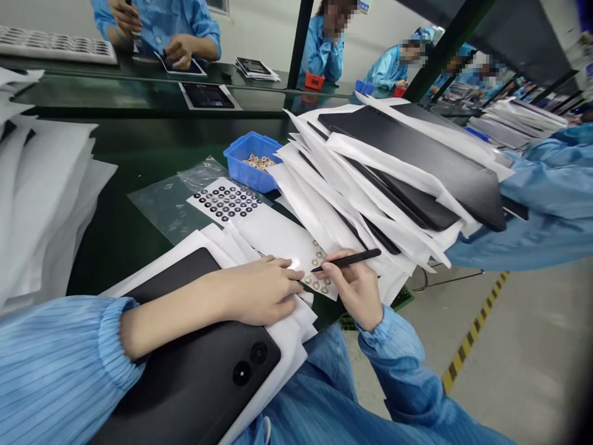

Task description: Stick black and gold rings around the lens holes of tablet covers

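Observation:
My right hand [354, 287] is closed around black tweezers [354, 258], whose tip points left at a white sticker sheet [278, 238]. Small gold-coloured rings [317, 284] sit at the near end of that sheet, and rows of black round stickers [227, 201] cover its far end. My left hand [262, 290] lies over the sheet's near left edge with its fingers stretched out, close to the tweezer tip. Beneath my left forearm lies a black tablet back panel [194, 383] on white wrapping sheets. Two round camera rings [250, 363] show at its near corner.
A blue bin [252, 162] of small rings stands behind the sheet, beside a clear plastic bag [162, 201]. Wrapped black panels [407, 161] are piled at right; white sheets [41, 204] stand at left. Co-workers [162, 31] sit across the green bench [125, 139].

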Demonstrator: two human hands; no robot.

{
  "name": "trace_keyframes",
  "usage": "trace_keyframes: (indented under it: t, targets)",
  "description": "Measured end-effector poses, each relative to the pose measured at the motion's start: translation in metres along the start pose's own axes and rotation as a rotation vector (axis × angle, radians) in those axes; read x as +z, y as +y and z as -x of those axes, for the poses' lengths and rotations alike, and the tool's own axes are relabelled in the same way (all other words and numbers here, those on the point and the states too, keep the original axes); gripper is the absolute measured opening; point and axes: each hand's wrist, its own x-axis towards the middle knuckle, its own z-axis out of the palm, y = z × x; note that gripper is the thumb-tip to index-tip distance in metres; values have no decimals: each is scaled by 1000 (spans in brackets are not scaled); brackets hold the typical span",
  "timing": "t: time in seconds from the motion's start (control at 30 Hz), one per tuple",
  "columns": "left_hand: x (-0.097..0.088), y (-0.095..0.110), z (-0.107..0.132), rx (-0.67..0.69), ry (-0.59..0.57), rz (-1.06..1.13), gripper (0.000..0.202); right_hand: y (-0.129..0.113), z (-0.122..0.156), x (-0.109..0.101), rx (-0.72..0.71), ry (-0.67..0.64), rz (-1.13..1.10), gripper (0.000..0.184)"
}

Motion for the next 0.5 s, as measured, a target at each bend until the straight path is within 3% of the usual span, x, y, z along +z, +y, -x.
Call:
trace_keyframes:
  t: [0.2, 0.5]
  targets:
    - [-4, 4, -1, -67, -91, 1, 37, 7, 0, -1, -65, -32, 132, 21]
    - [-6, 5, -3, -60, -102, -48, 35, 12, -2, -1, -86, -50, 161, 25]
